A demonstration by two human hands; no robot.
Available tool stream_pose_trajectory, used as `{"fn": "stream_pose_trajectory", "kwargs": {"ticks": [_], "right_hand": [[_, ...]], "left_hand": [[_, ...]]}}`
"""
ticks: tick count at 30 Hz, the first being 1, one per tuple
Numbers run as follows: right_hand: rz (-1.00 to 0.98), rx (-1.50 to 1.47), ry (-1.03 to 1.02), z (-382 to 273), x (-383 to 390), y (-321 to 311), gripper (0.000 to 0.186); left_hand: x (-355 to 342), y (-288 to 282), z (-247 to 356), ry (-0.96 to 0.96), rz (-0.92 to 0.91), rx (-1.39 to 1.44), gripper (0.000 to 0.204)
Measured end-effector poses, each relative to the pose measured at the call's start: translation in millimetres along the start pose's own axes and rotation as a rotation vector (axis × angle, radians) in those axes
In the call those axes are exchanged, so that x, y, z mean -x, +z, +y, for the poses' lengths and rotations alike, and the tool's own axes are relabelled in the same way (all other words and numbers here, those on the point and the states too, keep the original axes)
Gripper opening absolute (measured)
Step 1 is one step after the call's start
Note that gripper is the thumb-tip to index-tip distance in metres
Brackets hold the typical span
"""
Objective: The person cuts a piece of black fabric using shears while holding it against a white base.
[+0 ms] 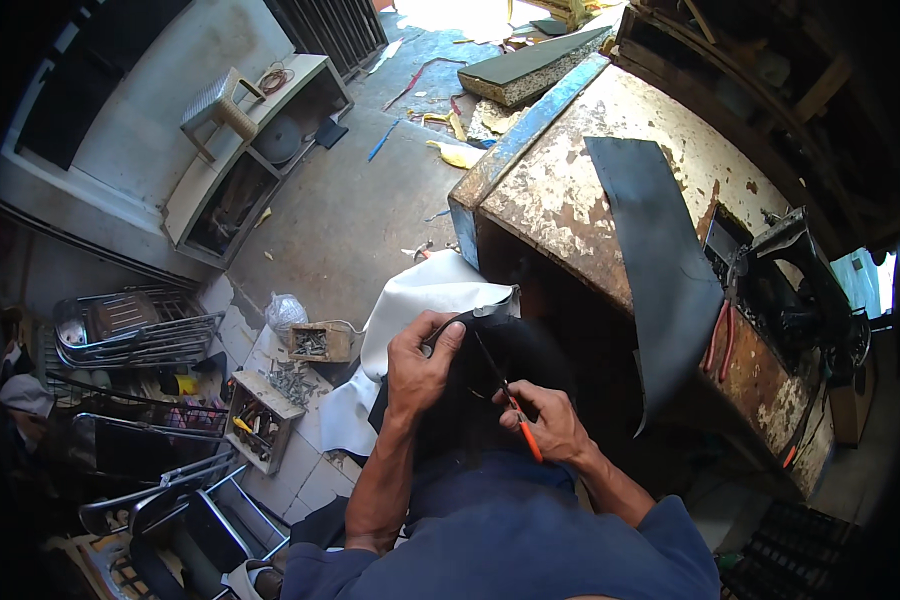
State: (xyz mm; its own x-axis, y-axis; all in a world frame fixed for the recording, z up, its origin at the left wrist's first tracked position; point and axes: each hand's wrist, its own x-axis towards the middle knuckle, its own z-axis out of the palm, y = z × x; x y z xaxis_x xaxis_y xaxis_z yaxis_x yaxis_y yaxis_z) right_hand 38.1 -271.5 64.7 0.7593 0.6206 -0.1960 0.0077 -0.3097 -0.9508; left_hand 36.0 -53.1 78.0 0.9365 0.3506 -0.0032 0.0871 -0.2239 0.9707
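My left hand [420, 365] pinches the edge of a black piece of sheet material [467, 375] over my lap, thumb on top. My right hand [550, 422] is closed around a tool with an orange handle [527, 436]. Its long, thin dark shaft points up toward the edge beside my left thumb; whether the tip touches the material I cannot tell. Whitish sheet material [410, 303] lies in folds under and beyond my left hand. Dark cloth and shadow hide the lower outline of the black piece.
A worn workbench [560, 215] at right bears a dark sheet [660, 265], red-handled pliers [722, 335] and a black sewing machine [805, 285]. At left are a wooden toolbox [262, 422], a small box of metal parts [320, 342] and folded metal chairs [140, 325]. A stool [220, 105] stands on a shelf.
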Motion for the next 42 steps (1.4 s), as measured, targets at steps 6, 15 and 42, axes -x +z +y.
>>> {"fn": "stream_pose_trajectory", "kwargs": {"ticks": [6,15,42], "right_hand": [[0.084,-0.002,0.033,13.1,-10.4,13.7,0.034],[0.048,-0.006,0.046,7.9,-12.3,14.2,0.034],[0.544,0.194,-0.278,4.8,-58.8,-17.9,0.035]], "left_hand": [[-3.4,0.6,-5.4,-0.029,0.011,0.018,0.024],[-2.5,-2.1,-7.1,-0.052,0.025,0.042,0.027],[3.1,-0.3,-15.2,-0.094,-0.007,0.128,0.024]]}}
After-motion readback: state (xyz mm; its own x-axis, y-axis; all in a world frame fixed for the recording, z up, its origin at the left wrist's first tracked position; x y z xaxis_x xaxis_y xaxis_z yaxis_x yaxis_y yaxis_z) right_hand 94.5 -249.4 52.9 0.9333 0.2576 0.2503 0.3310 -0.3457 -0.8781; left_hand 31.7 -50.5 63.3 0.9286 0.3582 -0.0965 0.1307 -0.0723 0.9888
